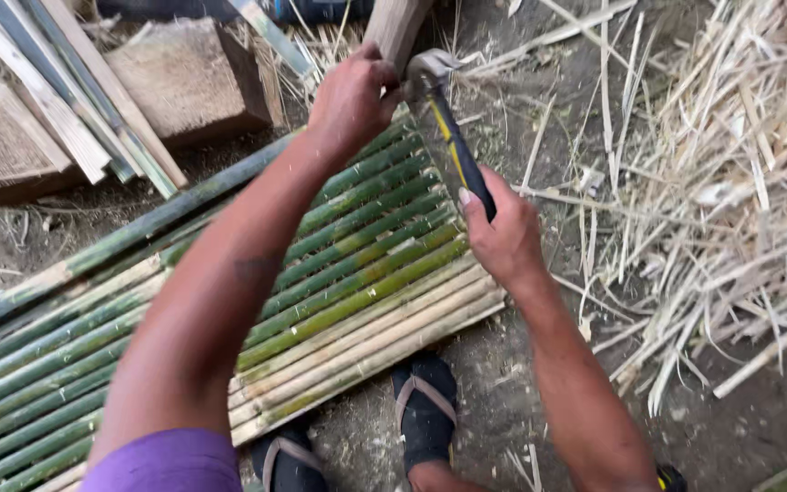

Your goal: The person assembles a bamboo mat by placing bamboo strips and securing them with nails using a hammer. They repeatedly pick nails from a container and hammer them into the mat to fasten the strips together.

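Note:
My right hand (499,235) grips the black-and-yellow handle of a hammer (444,128), whose steel head sits at the top end of the panel beside my left hand. My left hand (350,98) is closed with pinched fingers right against the hammer head, at the upper edge of a panel of green and pale bamboo slats (357,264) lying on the dirt. What the left fingers pinch is hidden. A wooden post (396,27) rises just behind both hands.
A wooden block (184,77) and a bundle of long flat slats (66,100) lie at the upper left. A heap of pale bamboo shavings and strips (730,182) covers the right. My feet in dark sandals (425,410) stand at the panel's near edge.

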{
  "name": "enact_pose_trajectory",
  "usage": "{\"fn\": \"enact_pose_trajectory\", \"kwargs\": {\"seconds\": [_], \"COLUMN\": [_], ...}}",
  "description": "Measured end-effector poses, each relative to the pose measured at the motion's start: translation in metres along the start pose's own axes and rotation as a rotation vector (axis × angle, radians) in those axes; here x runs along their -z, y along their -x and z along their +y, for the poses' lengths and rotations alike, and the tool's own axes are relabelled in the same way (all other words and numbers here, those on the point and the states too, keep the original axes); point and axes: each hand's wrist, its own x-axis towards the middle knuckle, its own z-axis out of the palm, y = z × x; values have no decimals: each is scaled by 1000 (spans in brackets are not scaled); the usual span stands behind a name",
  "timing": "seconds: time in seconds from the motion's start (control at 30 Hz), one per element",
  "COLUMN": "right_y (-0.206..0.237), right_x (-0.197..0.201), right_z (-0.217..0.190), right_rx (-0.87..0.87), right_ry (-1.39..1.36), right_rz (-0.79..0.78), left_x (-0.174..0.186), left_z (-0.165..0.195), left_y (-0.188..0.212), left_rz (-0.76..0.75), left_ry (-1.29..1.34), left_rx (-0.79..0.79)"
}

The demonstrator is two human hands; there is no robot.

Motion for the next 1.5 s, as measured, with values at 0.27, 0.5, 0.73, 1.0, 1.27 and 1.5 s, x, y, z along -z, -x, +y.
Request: {"fn": "enact_pose_trajectory", "kwargs": {"seconds": [0.27,0.5,0.73,1.0,1.27,1.5], "right_y": [-30,-24,-19,-6,-9,-9], "right_x": [-4,-6,-4,-1,-3,-11], "right_z": [10,5,-1,16,16,12], "right_rx": [-146,-53,-79,10,125,100], "right_ry": [168,155,149,13,-41,-15], "right_rz": [-121,-57,-118,-71,-109,-77], "left_x": [-66,-86,-84,-88,-83,-84], "left_z": [-22,-37,-32,-32,-22,-21], "left_y": [15,21,19,17,16,11], "left_rz": [503,681,678,571,622,617], "left_ry": [75,269,188,190,86,141], "left_rx": [134,118,101,186,162,225]}}
